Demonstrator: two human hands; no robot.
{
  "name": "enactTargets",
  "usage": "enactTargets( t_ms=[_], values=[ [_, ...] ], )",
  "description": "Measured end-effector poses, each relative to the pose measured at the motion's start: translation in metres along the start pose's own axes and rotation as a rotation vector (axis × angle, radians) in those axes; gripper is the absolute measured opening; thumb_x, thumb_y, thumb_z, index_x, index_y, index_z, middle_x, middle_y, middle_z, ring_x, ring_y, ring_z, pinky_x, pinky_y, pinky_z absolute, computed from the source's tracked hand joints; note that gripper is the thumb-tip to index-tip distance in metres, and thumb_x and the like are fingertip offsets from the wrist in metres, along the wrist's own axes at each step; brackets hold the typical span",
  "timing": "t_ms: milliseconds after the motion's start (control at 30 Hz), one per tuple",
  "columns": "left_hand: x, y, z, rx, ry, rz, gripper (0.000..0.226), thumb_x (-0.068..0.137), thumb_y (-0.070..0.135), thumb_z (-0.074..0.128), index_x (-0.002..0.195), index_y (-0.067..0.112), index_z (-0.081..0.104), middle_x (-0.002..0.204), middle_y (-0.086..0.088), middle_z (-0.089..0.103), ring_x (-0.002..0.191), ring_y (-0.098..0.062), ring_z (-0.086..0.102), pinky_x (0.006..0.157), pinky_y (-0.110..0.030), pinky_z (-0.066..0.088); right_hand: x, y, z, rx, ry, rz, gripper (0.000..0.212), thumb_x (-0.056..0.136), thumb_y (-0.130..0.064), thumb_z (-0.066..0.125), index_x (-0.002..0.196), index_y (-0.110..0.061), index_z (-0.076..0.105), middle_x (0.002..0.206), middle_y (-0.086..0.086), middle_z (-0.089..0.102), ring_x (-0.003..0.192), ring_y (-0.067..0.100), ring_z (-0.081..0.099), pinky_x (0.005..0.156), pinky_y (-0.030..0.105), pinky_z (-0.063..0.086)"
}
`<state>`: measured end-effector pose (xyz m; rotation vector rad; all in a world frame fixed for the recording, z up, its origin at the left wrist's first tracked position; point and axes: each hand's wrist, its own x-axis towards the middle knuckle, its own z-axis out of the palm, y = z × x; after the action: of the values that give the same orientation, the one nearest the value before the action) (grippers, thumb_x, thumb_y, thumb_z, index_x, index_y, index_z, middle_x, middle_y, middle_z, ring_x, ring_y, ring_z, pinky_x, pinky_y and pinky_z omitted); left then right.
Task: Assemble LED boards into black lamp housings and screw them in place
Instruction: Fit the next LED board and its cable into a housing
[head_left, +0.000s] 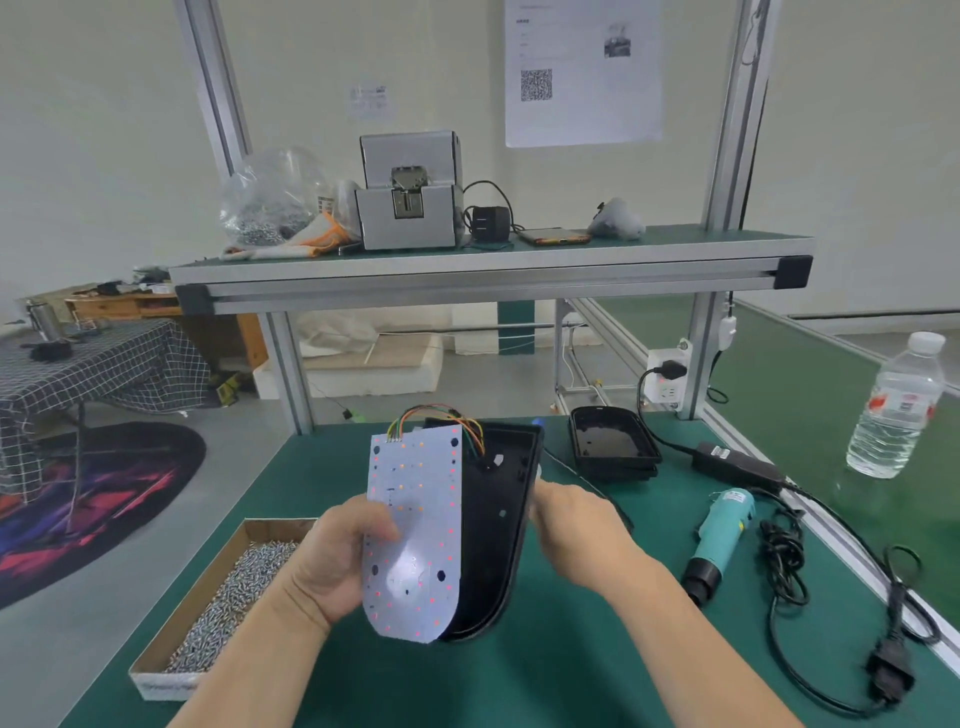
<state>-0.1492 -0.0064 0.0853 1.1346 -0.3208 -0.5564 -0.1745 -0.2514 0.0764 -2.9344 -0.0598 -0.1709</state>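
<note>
Pale wall (104, 104) behind aluminium frame (727, 156); green shelf (571, 242) above the fingers (382, 527). Far left of them: grey floor (52, 649), dark oval rug (104, 493), table (78, 410) under checked cloth (104, 364), wooden cabinet (119, 307) beyond.

white LED board (415, 519), black housing (501, 525), green table (571, 665)

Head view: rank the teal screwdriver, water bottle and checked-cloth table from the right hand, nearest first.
1. Teal screwdriver, on the mat just right of the right hand.
2. Water bottle, farther right and back.
3. Checked-cloth table, far left across the floor.
</note>
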Motion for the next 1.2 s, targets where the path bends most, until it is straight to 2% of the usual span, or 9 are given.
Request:
enactTargets(
  t_ms=[100,200,267,333,433,533,633,833,1200],
  values=[
    [-0.003,-0.002,0.002,0.063,0.003,-0.002,0.042,0.054,0.008,0.07,0.094,-0.002,0.077,0.091,-0.021,0.074,0.075,-0.033,0.073,0.065,-0.037,0.059,0.003,0.005,0.005,0.101,-0.069,0.058,0.019,0.098,-0.012,0.034,0.106,-0.019,0.049,0.109,0.011,0.066,0.085,0.032,0.052,0.07,0.036,0.043],
    [-0.002,-0.005,0.006,0.157,0.049,-0.038,0.05,0.056,0.021,0.079,0.101,-0.001,0.077,0.1,-0.023,0.074,0.082,-0.034,0.073,0.069,-0.039,0.059,0.003,0.01,0.008,0.3,-0.173,0.035,0.029,0.093,-0.005,0.04,0.111,-0.012,0.061,0.115,0.013,0.063,0.099,0.034,0.061,0.082,0.041,0.053],
    [-0.002,-0.005,0.006,0.171,0.078,-0.054,0.051,0.056,0.023,0.079,0.1,-0.001,0.077,0.1,-0.023,0.074,0.082,-0.034,0.073,0.069,-0.04,0.059,0.003,0.017,0.0,0.422,-0.148,0.042,0.042,0.085,0.002,0.042,0.114,-0.02,0.063,0.103,0.004,0.06,0.089,0.024,0.06,0.073,0.033,0.053],
    [-0.003,-0.005,0.004,0.164,0.093,-0.064,0.049,0.055,0.024,0.079,0.098,0.0,0.078,0.098,-0.022,0.074,0.081,-0.034,0.074,0.068,-0.039,0.059,0.003,0.021,-0.014,0.692,0.024,0.115,0.049,0.082,0.007,0.043,0.11,-0.026,0.066,0.093,-0.006,0.06,0.077,0.012,0.055,0.064,0.021,0.046],
    [-0.004,-0.005,0.001,0.149,0.094,-0.074,0.048,0.055,0.023,0.079,0.097,-0.001,0.078,0.097,-0.022,0.074,0.079,-0.034,0.074,0.066,-0.039,0.059,-0.005,0.015,-0.039,1.003,0.445,0.046,0.041,0.08,0.0,0.055,0.096,-0.036,0.068,0.106,-0.018,0.061,0.102,0.005,0.055,0.081,0.018,0.044],
    [-0.003,-0.005,0.004,0.15,0.088,-0.077,0.048,0.055,0.023,0.079,0.098,-0.001,0.078,0.097,-0.022,0.075,0.079,-0.034,0.074,0.066,-0.039,0.059,-0.01,-0.002,-0.049,0.705,0.444,-0.228,0.021,0.079,-0.023,0.07,0.097,-0.034,0.067,0.11,-0.02,0.059,0.112,0.005,0.047,0.094,0.014,0.035],
    [-0.002,-0.003,0.008,0.162,0.068,-0.06,0.05,0.056,0.024,0.079,0.099,0.0,0.078,0.098,-0.022,0.075,0.08,-0.033,0.074,0.066,-0.039,0.059,-0.008,-0.013,-0.042,0.414,0.426,-0.284,0.031,0.08,-0.025,0.078,0.109,-0.026,0.066,0.113,-0.012,0.056,0.113,0.013,0.042,0.096,0.028,0.039],
    [-0.004,0.003,0.012,0.203,0.064,-0.033,0.051,0.057,0.026,0.079,0.102,0.002,0.077,0.102,-0.022,0.074,0.083,-0.034,0.074,0.068,-0.039,0.059,-0.005,-0.021,-0.032,0.602,0.471,-0.157,0.03,0.082,-0.021,0.079,0.1,-0.025,0.056,0.099,-0.013,0.057,0.094,0.005,0.051,0.082,0.024,0.043],
    [-0.009,0.002,0.012,0.321,0.043,-0.036,0.05,0.059,0.025,0.079,0.103,0.001,0.076,0.105,-0.025,0.073,0.083,-0.035,0.074,0.071,-0.039,0.059,0.012,-0.014,-0.053,0.785,0.049,0.006,0.032,0.069,-0.003,0.085,0.074,-0.021,0.06,0.072,-0.007,0.058,0.064,0.013,0.05,0.055,0.02,0.041]
  ],
)
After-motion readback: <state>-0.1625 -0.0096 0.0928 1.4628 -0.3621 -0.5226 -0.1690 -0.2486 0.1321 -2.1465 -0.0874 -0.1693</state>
